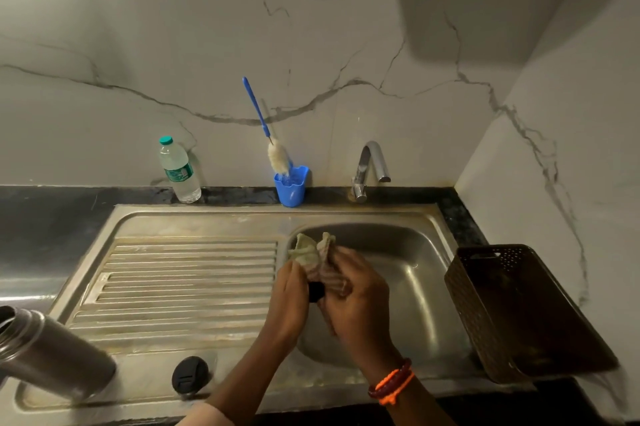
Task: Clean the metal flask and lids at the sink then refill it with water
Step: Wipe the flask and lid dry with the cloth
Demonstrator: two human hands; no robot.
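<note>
Head view — both hands (332, 297) pinch cloth (317, 257) round black lid (316, 291).

A white wall (311, 45) veined in grey backs a black worktop (52, 214) and dull steel sink (408, 273), with a blue cup (291, 186), a blue-handled white brush (266, 128), a green-capped clear bottle (178, 169), a dark brown perforated basket (519, 315), a black lid (190, 375) and orange bracelets (393, 382).
</note>
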